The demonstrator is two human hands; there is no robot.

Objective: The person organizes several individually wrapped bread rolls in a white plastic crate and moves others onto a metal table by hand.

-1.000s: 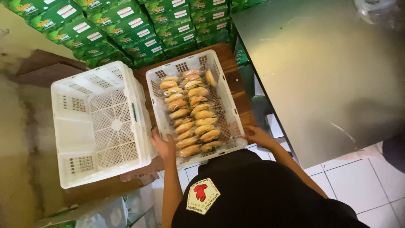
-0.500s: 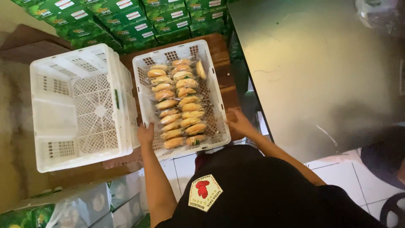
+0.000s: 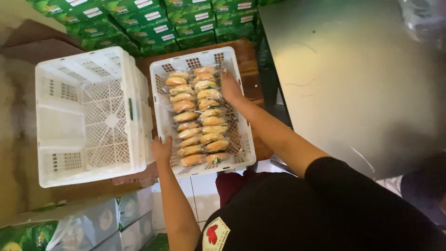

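Note:
A white plastic crate (image 3: pixel 241 139) holds two rows of wrapped bread rolls (image 3: pixel 197 116) in clear packets. My left hand (image 3: pixel 161 151) grips the crate's near left corner. My right hand (image 3: pixel 230 87) reaches inside the crate at its far right and rests on a wrapped roll near the top of the right row; whether the fingers close on it I cannot tell. An empty white crate (image 3: pixel 88 116) stands right beside it on the left.
Both crates rest on a brown wooden surface (image 3: pixel 248 69). Stacks of green cartons (image 3: pixel 139 21) line the far side. A grey metal table (image 3: pixel 353 74) lies to the right. More boxes (image 3: pixel 93 227) stand at lower left on the tiled floor.
My right hand left the crate's near right corner and reached into the far right of the crate. The left hand stays on the near left corner.

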